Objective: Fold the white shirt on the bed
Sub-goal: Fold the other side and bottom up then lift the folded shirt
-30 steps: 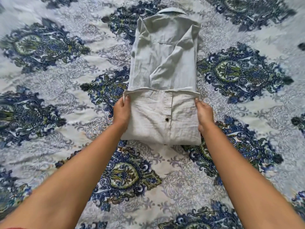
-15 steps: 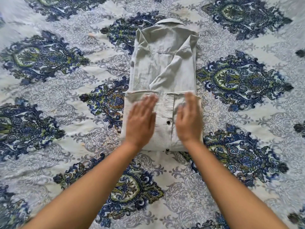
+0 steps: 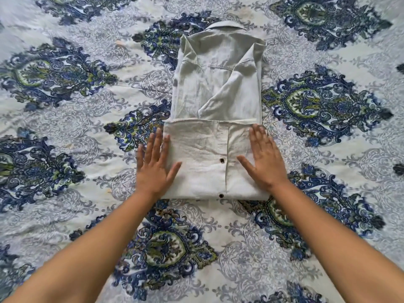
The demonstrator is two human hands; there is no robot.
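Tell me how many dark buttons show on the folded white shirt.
2. The far button sits on the placket midway up the folded flap of the white shirt; the near button is at the fold edge nearest the person. Others may be hidden inside the folds.

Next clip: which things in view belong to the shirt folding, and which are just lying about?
In the job:
white shirt, lower part folded up
left hand and right hand, flat along its two sides

Just there:
patterned bedspread, only the surface under the shirt
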